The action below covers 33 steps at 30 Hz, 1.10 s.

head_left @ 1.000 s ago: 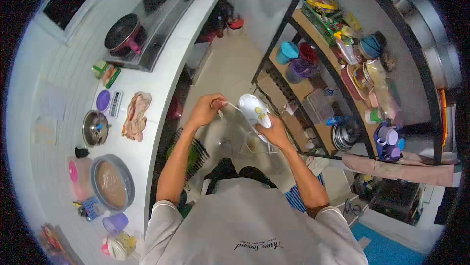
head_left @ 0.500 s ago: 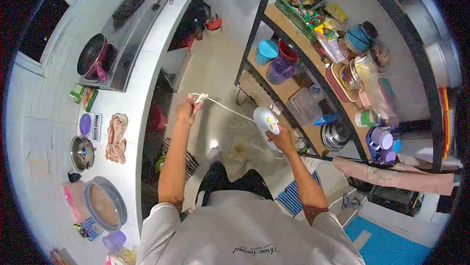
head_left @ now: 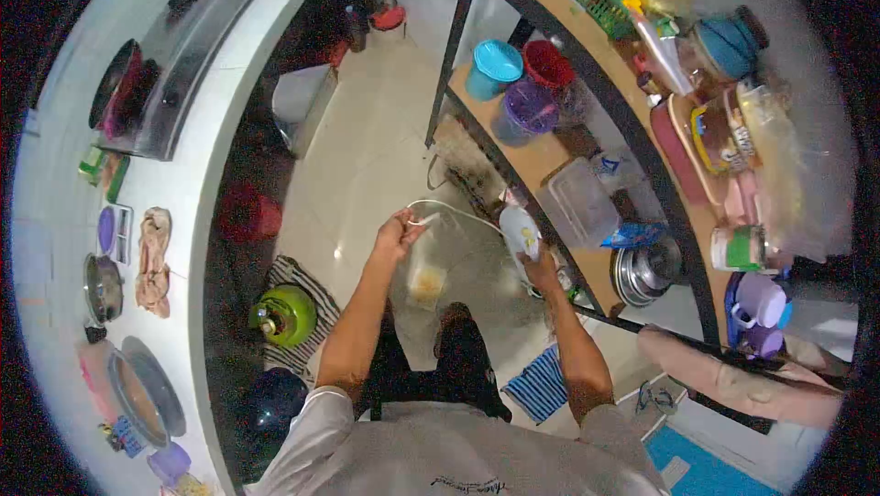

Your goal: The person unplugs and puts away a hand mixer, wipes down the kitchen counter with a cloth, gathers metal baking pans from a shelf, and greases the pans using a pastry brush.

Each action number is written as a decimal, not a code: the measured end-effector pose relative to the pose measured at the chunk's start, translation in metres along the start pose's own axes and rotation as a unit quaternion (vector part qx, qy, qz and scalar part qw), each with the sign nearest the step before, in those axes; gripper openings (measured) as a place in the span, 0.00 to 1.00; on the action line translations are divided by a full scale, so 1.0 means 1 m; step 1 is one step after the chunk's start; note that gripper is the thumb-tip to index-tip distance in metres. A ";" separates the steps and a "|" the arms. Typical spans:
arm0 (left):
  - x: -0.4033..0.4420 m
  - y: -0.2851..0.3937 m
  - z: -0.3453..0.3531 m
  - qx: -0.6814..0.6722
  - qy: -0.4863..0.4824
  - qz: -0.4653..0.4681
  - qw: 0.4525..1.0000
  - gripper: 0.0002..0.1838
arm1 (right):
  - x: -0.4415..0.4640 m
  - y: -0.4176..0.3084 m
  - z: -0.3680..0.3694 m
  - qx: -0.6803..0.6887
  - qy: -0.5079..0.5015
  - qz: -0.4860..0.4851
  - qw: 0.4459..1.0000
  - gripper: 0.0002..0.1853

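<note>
My right hand (head_left: 541, 269) is wrapped round a white hand mixer (head_left: 520, 228) with yellow marks on its top, held low beside the shelf rack. Its white cord (head_left: 469, 213) arcs across to my left hand (head_left: 394, 236). The fingers of that hand are closed on the end of the cord, where a pale plug (head_left: 429, 219) sticks out. Both hands are in front of my legs, above the tiled floor.
To the left, a white counter (head_left: 197, 175) carries a cloth (head_left: 154, 262), a pot (head_left: 103, 289) and a grey basin (head_left: 137, 391). A green gas cylinder (head_left: 286, 315) stands below. On the right, a rack holds buckets (head_left: 495, 70) and metal bowls (head_left: 643, 273).
The view has swung toward the rack, bringing the gas cylinder into sight. My hands have come closer together, and the cord between them now hangs in a slack arc rather than stretched straight.
</note>
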<state>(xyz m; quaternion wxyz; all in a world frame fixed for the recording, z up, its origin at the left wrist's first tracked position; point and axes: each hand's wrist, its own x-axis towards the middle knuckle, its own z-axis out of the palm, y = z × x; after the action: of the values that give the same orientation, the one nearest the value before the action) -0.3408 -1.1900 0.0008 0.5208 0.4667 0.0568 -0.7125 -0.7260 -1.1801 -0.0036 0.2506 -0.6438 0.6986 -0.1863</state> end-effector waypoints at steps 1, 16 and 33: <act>0.012 -0.013 0.007 -0.005 -0.028 0.016 0.999 0.06 | 0.011 0.019 0.008 -0.009 0.004 -0.017 1.000 0.27; 0.373 -0.329 -0.022 0.149 -0.380 0.226 0.885 0.17 | 0.114 0.280 0.134 -0.021 0.021 -0.048 0.998 0.28; 0.464 -0.424 0.012 0.461 -0.011 0.633 0.622 0.20 | 0.157 0.562 0.232 -0.392 0.020 -0.114 0.913 0.22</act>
<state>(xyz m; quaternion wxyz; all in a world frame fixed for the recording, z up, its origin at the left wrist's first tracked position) -0.6958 -1.3254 -0.4999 0.5602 0.5588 -0.5940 -0.1452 -1.0492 -1.2641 -0.5349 -0.0590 -0.7616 0.6424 0.0622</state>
